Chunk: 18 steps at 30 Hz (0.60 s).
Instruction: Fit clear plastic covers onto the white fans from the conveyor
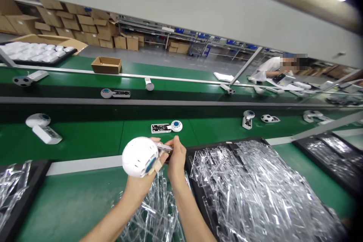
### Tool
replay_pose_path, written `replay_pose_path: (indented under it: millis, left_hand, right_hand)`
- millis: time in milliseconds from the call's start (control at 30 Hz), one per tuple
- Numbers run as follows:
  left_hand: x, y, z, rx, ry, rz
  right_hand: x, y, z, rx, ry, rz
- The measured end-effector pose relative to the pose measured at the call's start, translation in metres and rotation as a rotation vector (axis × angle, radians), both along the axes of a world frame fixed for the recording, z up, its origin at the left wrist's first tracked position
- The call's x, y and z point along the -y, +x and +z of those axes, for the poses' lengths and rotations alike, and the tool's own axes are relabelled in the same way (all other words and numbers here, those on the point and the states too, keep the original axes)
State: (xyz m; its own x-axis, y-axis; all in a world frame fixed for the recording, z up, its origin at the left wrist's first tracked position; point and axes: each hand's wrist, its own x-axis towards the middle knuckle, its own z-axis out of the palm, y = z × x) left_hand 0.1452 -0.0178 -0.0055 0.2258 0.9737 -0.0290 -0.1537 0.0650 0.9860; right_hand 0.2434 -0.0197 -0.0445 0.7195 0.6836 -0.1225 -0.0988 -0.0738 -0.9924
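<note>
A white device (138,155) with a round head and a flat rectangular body is held up in front of me, tilted. My left hand (146,179) wraps round it below the head. On the right, my right hand (177,155) has its fingers pinched at the far end of the device's body; whether a small part is between them is hidden. Just beyond my hands, another white device with a round head (176,126) and an open circuit compartment (160,128) lies on the green belt (110,136). Loose clear plastic pieces (153,211) lie under my forearms.
A black tray (198,181) heaped with clear plastic strips stands at the right, others at both sides. More devices (47,134) lie along the belt. Farther back are a cardboard box (106,65), white parts in a tray (36,52), and a person (272,69) at the right.
</note>
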Motion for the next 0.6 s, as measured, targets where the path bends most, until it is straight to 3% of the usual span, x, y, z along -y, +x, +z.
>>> replay_pose_path:
  millis: [133, 233, 333, 467, 533, 600]
  left_hand:
    - [0.012, -0.001, 0.006, -0.157, 0.073, 0.101]
    - [0.002, -0.001, 0.000, -0.147, 0.048, 0.096]
    - [-0.041, -0.009, -0.024, -0.080, -0.093, 0.110]
    - [-0.130, -0.048, -0.064, -0.353, -0.194, 0.256]
    - [-0.166, -0.075, -0.076, -0.467, -0.200, 0.307]
    - [-0.186, -0.096, -0.080, -0.587, -0.139, 0.379]
  right_hand:
    - [-0.010, -0.001, 0.004, 0.037, 0.037, -0.011]
    - [-0.013, 0.000, 0.006, 0.068, 0.024, 0.052]
    - [-0.002, 0.007, -0.003, 0.177, -0.120, 0.229]
    - [0.055, 0.009, -0.039, 0.574, -0.510, 0.388]
    - [0.087, 0.002, -0.061, 0.738, -0.698, 0.450]
    - [0.109, -0.008, -0.080, 0.876, -0.743, 0.419]
